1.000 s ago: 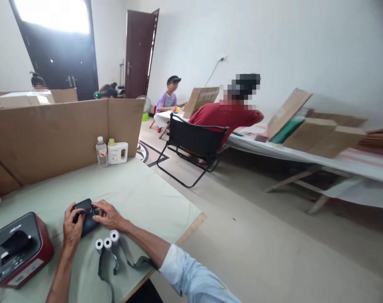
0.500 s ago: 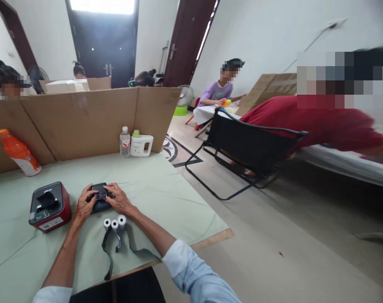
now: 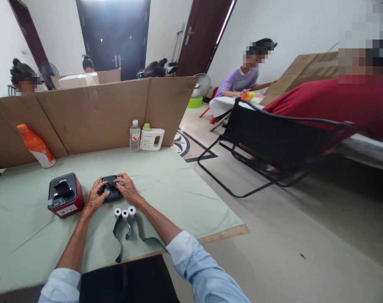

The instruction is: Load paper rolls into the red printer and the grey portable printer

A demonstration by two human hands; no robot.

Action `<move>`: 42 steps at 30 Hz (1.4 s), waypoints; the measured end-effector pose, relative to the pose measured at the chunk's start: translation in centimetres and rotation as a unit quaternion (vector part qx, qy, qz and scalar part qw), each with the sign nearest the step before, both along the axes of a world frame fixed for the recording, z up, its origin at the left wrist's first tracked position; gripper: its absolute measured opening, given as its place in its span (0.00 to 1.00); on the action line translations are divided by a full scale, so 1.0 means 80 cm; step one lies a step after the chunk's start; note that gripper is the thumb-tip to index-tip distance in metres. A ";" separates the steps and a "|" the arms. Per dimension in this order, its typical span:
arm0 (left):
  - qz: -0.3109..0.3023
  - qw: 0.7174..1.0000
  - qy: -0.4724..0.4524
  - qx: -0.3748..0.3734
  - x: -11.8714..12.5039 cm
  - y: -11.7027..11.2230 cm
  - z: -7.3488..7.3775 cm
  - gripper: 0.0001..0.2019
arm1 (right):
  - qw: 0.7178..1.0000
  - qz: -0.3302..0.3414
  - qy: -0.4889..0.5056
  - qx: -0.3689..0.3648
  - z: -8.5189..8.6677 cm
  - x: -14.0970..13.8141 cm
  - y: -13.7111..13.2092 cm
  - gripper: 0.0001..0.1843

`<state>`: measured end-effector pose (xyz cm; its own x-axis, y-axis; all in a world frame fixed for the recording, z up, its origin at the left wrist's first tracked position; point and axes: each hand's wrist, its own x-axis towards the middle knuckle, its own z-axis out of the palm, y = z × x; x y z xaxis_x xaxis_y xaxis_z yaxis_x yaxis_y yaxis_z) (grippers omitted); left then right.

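A small black box-shaped device with rounded corners lies on the green-covered table, a dark gap across its middle. My left hand grips its left side, thumb on the front part. On the right edge my right hand is closed, its fingertips at the gap; any small part between them is too small to make out. Three white paper rolls with dark loose tails stand just in front of the device. To the left sits a red-and-black boxy machine with a label on its front.
A cardboard partition lines the table's back. Before it stand an orange bottle, a clear water bottle and a white jug. Right of the table is a black folding chair; a person in red leans beyond it.
The view has swung left, so everything appears farther right and slightly higher. Both hands stay on the black device, with the right fingertips shifted slightly at its gap.
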<state>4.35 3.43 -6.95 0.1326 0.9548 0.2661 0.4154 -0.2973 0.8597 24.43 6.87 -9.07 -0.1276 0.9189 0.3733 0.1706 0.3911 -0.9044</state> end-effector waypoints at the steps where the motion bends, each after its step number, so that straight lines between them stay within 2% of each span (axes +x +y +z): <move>1: 0.000 1.000 0.005 0.008 -0.001 -0.003 -0.003 0.26 | 1.000 0.000 -0.002 -0.001 0.002 0.000 -0.001 0.07; 6: -0.012 0.999 0.033 0.035 -0.001 -0.013 -0.013 0.35 | 1.000 0.006 0.010 0.000 0.010 0.002 -0.009 0.08; 11: -0.004 0.998 0.054 0.044 0.000 -0.018 -0.011 0.39 | 1.000 0.004 0.027 -0.003 0.005 0.006 -0.010 0.11; 19: -0.018 0.995 0.084 0.039 -0.005 -0.030 -0.002 0.37 | 0.999 0.006 -0.017 0.041 0.006 0.012 -0.017 0.07; 24: -0.021 0.995 0.089 0.045 -0.005 -0.033 0.004 0.34 | 0.993 0.004 -0.068 0.099 0.005 0.021 -0.034 0.11; 27: -0.014 0.991 0.112 0.064 -0.005 -0.036 0.007 0.34 | 0.992 0.012 -0.080 0.093 0.001 0.027 -0.040 0.13; 31: 0.023 0.990 0.122 0.070 -0.005 -0.044 0.000 0.32 | 0.994 0.022 -0.074 0.077 -0.005 0.029 -0.040 0.17; 34: 0.038 0.994 0.091 0.054 -0.007 -0.044 -0.006 0.29 | 0.995 0.020 -0.064 0.076 -0.011 0.027 -0.040 0.22; 37: 0.040 0.998 0.042 0.031 -0.009 -0.028 -0.005 0.20 | 0.996 0.021 -0.053 0.074 -0.016 0.024 -0.040 0.24; 42: 0.124 0.986 -0.013 -0.107 -0.008 0.011 0.000 0.10 | 0.997 0.019 -0.042 0.063 -0.023 0.019 -0.040 0.28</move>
